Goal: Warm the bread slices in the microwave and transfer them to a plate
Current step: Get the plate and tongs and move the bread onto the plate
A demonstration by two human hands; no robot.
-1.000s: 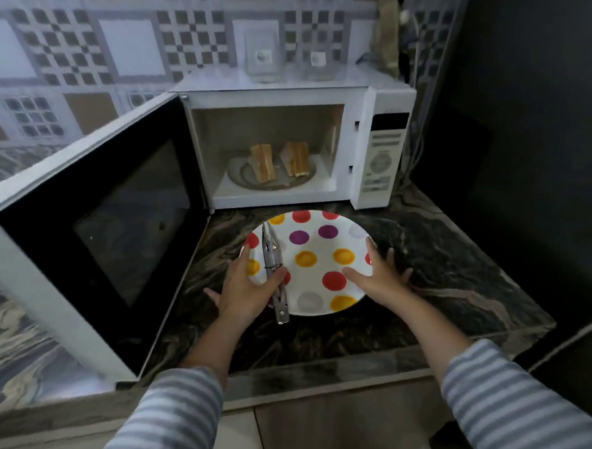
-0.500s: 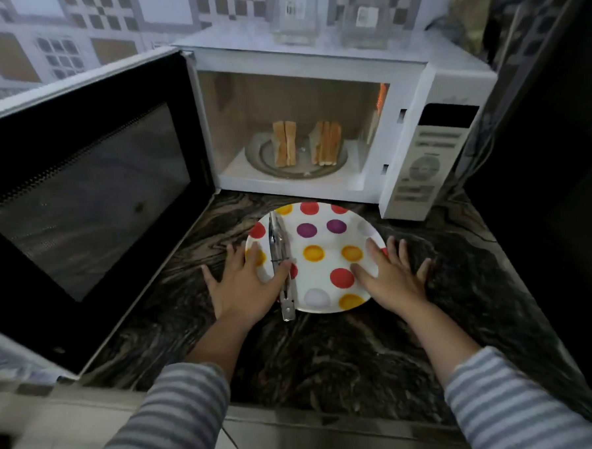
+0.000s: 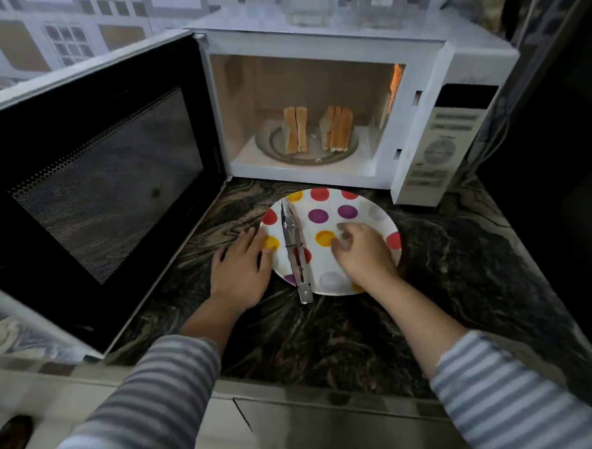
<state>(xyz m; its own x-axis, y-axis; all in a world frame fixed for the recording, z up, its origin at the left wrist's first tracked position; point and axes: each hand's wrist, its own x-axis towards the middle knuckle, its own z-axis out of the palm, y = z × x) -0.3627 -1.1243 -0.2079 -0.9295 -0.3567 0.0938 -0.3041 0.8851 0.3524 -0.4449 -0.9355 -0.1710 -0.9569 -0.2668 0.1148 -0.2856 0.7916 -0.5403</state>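
A white microwave (image 3: 417,80) stands open on the counter. Inside, two stacks of bread slices (image 3: 296,129) (image 3: 338,128) stand on edge on the glass turntable (image 3: 349,149). In front of it lies a white plate (image 3: 365,200) with coloured dots. Metal tongs (image 3: 295,248) lie across the plate's left part, their end sticking out over the near rim. My left hand (image 3: 242,265) rests flat on the counter against the plate's left rim. My right hand (image 3: 363,251) hovers over the plate's middle, fingers loosely curled, holding nothing.
The microwave door (image 3: 93,187) swings wide to the left and walls off that side. Dark marbled counter (image 3: 462,284) stretches right of the plate. A dark wall closes the right side. Clear containers (image 3: 310,0) sit on top of the microwave.
My right hand has left the plate's right rim and moved left over its middle. My left thumb has come off the tongs. The camera has moved closer.
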